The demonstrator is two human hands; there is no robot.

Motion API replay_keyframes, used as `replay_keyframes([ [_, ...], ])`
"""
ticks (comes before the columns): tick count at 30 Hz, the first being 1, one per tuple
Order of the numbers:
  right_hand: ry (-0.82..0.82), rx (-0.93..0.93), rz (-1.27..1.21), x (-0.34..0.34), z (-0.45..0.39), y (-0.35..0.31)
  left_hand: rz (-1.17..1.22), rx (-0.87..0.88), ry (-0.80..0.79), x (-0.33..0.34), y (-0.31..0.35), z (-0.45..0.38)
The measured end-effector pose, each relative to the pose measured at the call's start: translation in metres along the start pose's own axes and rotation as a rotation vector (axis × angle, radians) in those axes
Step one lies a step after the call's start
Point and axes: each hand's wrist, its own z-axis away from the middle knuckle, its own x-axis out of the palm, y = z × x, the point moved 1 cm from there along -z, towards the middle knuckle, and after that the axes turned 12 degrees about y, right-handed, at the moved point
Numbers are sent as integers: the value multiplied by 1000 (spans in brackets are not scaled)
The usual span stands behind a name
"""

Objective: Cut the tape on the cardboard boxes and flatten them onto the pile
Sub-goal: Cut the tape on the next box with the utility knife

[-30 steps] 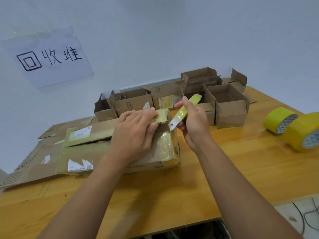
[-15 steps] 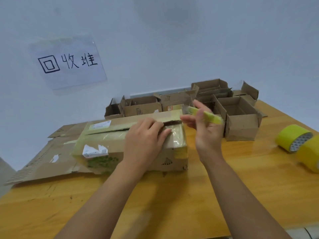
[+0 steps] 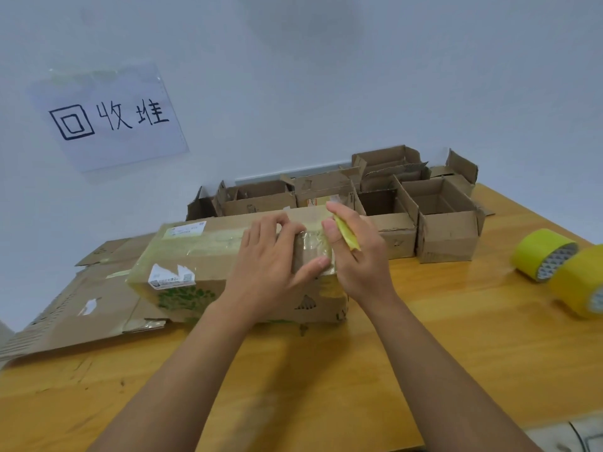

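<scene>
1. Head view: taped cardboard box [image 3: 208, 256] lies long-side across the wooden table [image 3: 424, 337], mid-frame; its left end overlaps the pile of flattened cardboard [image 3: 81, 308].
2. Box is wrapped in yellowish tape; white shipping labels on its top and front, green print on the front face.
3. Left hand [image 3: 270, 265] grips the right end of the box: fingers curled over the top edge, thumb [image 3: 310, 267] pressed on the taped end panel.
4. Right hand [image 3: 355, 256] holds a yellow utility knife [image 3: 347, 234], fingers wrapped round the handle, right at the box's right end. Blade is hidden; cannot tell if it touches the tape.
5. Both hands nearly touching at that corner.
6. Behind the box: a row of open cardboard boxes [image 3: 447, 223] along the wall, flaps up.
7. Right edge of table: two yellow tape rolls [image 3: 541, 252], side by side, well apart from the box.
8. Wall at left: paper sign [image 3: 111, 119] with handwritten characters.
</scene>
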Motion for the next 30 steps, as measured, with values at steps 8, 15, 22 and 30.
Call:
replay_keyframes([
  [8,-40,361,-309,-13,-4,-4,5,35,-136,-5,6,-2],
  [15,99,510,-492,-33,15,11,7,3,-40,-2,6,2],
  [22,126,490,-484,-30,36,9,30,-31,-74,-2,5,3],
  [30,87,416,-420,-30,33,4,129,6,-178,-7,-5,2],
])
